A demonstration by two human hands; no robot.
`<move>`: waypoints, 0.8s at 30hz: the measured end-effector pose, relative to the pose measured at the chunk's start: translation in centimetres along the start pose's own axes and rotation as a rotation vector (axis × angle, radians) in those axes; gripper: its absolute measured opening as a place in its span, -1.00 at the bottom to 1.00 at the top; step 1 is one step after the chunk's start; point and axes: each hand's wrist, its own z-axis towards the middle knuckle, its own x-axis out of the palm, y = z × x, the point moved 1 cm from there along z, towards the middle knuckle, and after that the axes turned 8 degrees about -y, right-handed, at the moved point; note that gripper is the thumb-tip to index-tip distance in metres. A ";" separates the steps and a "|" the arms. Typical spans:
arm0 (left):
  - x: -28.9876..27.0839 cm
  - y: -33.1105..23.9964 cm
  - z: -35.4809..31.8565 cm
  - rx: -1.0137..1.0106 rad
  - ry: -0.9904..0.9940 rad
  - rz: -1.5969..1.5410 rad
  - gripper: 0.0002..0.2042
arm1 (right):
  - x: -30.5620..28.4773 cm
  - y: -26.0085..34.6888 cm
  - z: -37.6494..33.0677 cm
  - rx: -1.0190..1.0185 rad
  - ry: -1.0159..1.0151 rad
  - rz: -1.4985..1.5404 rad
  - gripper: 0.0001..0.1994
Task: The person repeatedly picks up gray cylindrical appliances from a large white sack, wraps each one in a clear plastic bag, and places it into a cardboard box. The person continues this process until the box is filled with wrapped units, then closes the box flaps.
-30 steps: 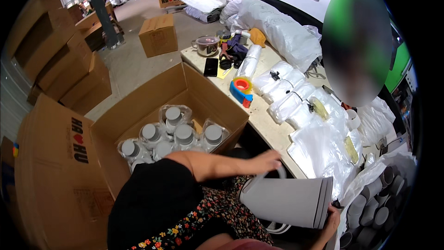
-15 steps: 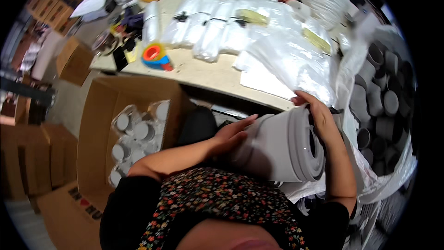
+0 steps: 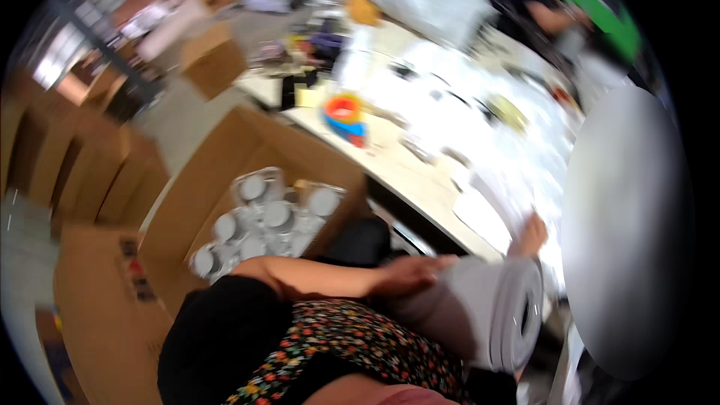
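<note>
A light grey plastic bin (image 3: 472, 304) lies on its side across my lap, its ringed end turned right. My left hand (image 3: 409, 276) rests flat against the bin's near-left part, fingers stretched along it. Past the far side of the bin, at the table's edge, is my right hand (image 3: 531, 236), beside clear plastic bags (image 3: 525, 154) and a white sheet (image 3: 480, 214). Blur smears its fingers, so whether it grips any plastic is unclear. My right forearm is mostly hidden behind the bin.
Left stands an open cardboard box (image 3: 247, 135) with several grey-topped pieces (image 3: 278, 215) in clear wrap. A tape dispenser (image 3: 345, 116) sits on the table (image 3: 390, 161). A large blurred whitish oval (image 3: 630, 232) blocks the right side. A person (image 3: 544, 4) is at the far right.
The view has swung right. My right hand has left the bin's rim and moved over to the table edge by the plastic. My left hand stays on the bin. The whitish oval has appeared.
</note>
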 end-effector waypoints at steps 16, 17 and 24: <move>1.5 -2.1 11.6 0.192 -0.352 0.134 -0.67 | -2.3 15.3 -2.1 0.694 0.633 1.015 -0.79; 1.7 -1.7 12.8 0.189 -0.338 0.165 -0.71 | -2.2 16.5 -2.4 0.781 0.511 1.030 -0.78; 2.5 -3.0 14.6 0.136 -0.237 -0.727 -0.85 | -7.9 7.5 -1.5 0.588 0.244 1.474 -0.65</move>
